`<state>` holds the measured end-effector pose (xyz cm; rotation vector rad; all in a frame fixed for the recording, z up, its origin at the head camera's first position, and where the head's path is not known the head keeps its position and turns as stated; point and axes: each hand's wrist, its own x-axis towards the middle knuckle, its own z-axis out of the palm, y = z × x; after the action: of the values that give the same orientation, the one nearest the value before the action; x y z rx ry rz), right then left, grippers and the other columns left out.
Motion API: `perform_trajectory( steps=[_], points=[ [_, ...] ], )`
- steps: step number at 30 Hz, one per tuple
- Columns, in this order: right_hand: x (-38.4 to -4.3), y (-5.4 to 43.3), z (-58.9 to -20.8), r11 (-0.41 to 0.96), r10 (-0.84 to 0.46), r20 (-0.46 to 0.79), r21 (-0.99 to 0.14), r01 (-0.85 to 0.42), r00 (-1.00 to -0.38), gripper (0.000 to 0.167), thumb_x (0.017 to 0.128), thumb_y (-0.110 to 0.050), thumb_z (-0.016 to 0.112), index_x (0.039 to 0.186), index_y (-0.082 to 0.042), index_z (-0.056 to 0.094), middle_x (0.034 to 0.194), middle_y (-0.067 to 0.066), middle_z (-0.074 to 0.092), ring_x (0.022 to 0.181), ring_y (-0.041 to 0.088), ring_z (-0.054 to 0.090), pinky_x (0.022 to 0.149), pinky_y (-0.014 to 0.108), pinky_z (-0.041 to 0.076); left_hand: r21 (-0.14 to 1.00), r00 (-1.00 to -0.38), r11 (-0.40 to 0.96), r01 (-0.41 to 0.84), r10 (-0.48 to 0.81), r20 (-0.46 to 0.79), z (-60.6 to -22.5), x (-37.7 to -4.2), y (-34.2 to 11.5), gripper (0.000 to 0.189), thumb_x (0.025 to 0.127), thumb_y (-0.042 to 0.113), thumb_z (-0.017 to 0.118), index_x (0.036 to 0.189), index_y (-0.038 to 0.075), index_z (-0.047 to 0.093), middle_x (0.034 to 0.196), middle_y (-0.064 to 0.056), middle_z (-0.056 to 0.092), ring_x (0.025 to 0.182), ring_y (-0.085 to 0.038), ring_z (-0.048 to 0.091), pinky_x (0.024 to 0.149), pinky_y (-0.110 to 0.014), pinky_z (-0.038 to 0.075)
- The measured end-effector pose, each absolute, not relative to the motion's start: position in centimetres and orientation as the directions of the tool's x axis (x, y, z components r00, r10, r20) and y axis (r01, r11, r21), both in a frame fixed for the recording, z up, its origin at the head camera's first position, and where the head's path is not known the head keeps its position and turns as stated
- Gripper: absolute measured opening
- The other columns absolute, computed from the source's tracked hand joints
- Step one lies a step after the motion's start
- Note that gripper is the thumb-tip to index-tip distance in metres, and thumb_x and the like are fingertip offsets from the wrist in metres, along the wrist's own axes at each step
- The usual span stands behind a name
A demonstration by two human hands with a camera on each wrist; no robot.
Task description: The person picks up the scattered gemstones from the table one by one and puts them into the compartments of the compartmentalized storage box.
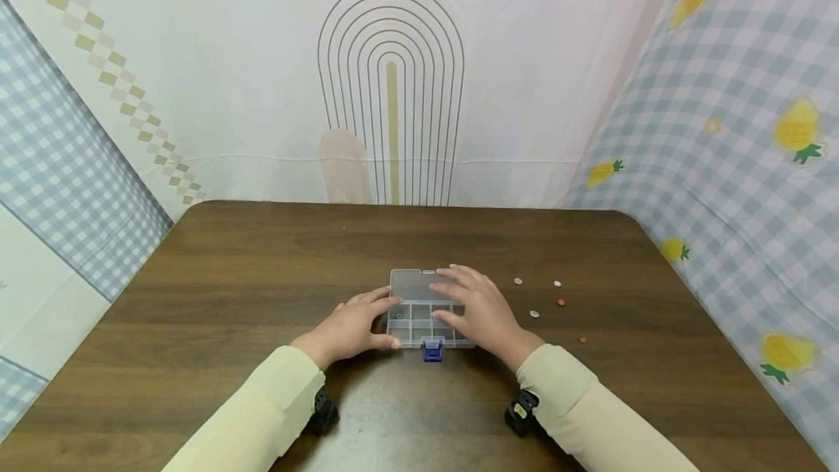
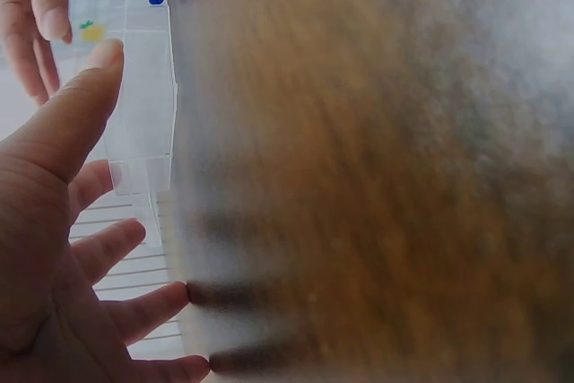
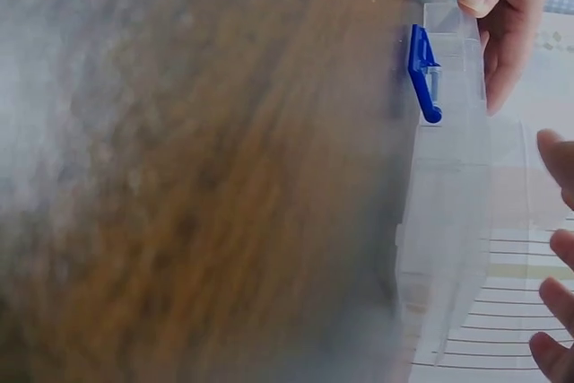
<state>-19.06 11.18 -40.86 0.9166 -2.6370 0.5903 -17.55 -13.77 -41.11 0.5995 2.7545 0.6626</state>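
Fingers of the left hand (image 1: 354, 325) are spread, thumb at the left edge of one open, clear plastic compartment box (image 1: 422, 320) with one blue latch (image 1: 432, 352), just below frame centre. The right hand (image 1: 483, 312) spreads loosely over its right side, gripping nothing visible. Right of centre, three pale discs (image 1: 534, 314) and two orange-brown pieces (image 1: 561, 303) lie on the wooden table (image 1: 262, 268).

Cream-sleeved arms (image 1: 244, 410) are flanking a clear divided box (image 1: 421, 328) from its near side, angling inward at the wrists. The left hand (image 1: 357, 323) is resting at the box's left end, thumb and fingers parted, while the right hand (image 1: 481, 304) is hovering over its right side, fingers fanned.
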Motion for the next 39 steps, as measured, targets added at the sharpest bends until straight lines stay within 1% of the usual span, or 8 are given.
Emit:
perform_trajectory(
  steps=[11,17,21,25,28,34,37,39],
  points=[
    [-18.1,12.6,-39.5,0.694,-0.515,0.462,-0.269,-0.667,-0.722,0.054,0.08,-0.036,0.079,0.127,-0.013,0.066,0.141,0.006,0.052,0.135,0.03,0.041,0.105,0.059,0.033,0.484,-0.886,0.809,0.332,0.444,-0.133,-40.8,-17.4,-13.7,0.072,0.084,0.044,0.072,0.146,0.019,0.045,0.156,-0.009,0.03,0.141,-0.038,0.029,0.105,-0.067,0.023],
    [-17.5,14.0,-39.3,0.68,-0.476,0.484,-0.327,-0.656,-0.734,0.056,0.078,-0.033,0.081,0.128,-0.012,0.064,0.141,0.007,0.052,0.134,0.031,0.042,0.1,0.065,0.034,0.488,-0.885,0.805,0.336,0.448,-0.13,-40.8,-17.3,-13.7,0.072,0.084,0.043,0.072,0.146,0.019,0.045,0.157,-0.008,0.03,0.141,-0.038,0.028,0.105,-0.068,0.022],
    [-17.1,15.0,-39.2,0.659,-0.45,0.491,-0.381,-0.648,-0.746,0.058,0.077,-0.028,0.082,0.129,-0.01,0.064,0.14,0.008,0.053,0.132,0.031,0.043,0.101,0.06,0.036,0.485,-0.884,0.806,0.339,0.45,-0.129,-40.8,-17.2,-13.7,0.072,0.084,0.043,0.072,0.146,0.019,0.045,0.156,-0.008,0.03,0.141,-0.038,0.029,0.105,-0.068,0.022],
    [-16.8,15.9,-39.3,0.641,-0.419,0.466,-0.456,-0.617,-0.779,0.058,0.076,-0.024,0.083,0.128,-0.008,0.063,0.139,0.007,0.053,0.13,0.03,0.046,0.1,0.053,0.04,0.484,-0.883,0.804,0.346,0.453,-0.123,-40.8,-17.2,-13.8,0.072,0.084,0.043,0.073,0.146,0.018,0.045,0.156,-0.009,0.031,0.14,-0.038,0.03,0.105,-0.068,0.023],
    [-16.7,16.5,-39.3,0.632,-0.385,0.412,-0.534,-0.561,-0.826,0.058,0.076,-0.021,0.083,0.129,-0.008,0.062,0.139,0.006,0.053,0.129,0.03,0.047,0.098,0.052,0.043,0.485,-0.883,0.803,0.346,0.454,-0.122,-40.9,-17.3,-13.8,0.072,0.084,0.042,0.073,0.146,0.019,0.045,0.156,-0.009,0.031,0.14,-0.038,0.03,0.105,-0.068,0.023],
    [-16.4,18.2,-39.4,0.599,-0.318,0.239,-0.699,-0.39,-0.917,0.056,0.082,-0.027,0.078,0.133,-0.013,0.06,0.141,0.005,0.051,0.134,0.03,0.041,0.101,0.057,0.037,0.484,-0.883,0.805,0.343,0.452,-0.126,-40.9,-17.4,-13.7,0.072,0.084,0.043,0.072,0.146,0.02,0.045,0.156,-0.008,0.03,0.141,-0.038,0.028,0.105,-0.068,0.022],
    [-16.4,19.1,-39.6,0.588,-0.3,0.191,-0.734,-0.339,-0.935,0.055,0.083,-0.03,0.076,0.133,-0.012,0.06,0.142,0.008,0.051,0.137,0.032,0.038,0.102,0.059,0.035,0.481,-0.883,0.808,0.341,0.45,-0.13,-40.9,-17.4,-13.8,0.072,0.084,0.044,0.072,0.147,0.02,0.044,0.156,-0.008,0.03,0.141,-0.038,0.028,0.105,-0.068,0.022],
    [-16.5,19.6,-39.8,0.585,-0.293,0.189,-0.74,-0.332,-0.937,0.054,0.083,-0.029,0.077,0.132,-0.011,0.061,0.14,0.01,0.053,0.137,0.033,0.038,0.101,0.057,0.037,0.481,-0.883,0.807,0.342,0.451,-0.13,-40.9,-17.3,-13.8,0.072,0.084,0.044,0.072,0.146,0.02,0.044,0.156,-0.008,0.03,0.141,-0.038,0.028,0.105,-0.068,0.022]
  ],
)
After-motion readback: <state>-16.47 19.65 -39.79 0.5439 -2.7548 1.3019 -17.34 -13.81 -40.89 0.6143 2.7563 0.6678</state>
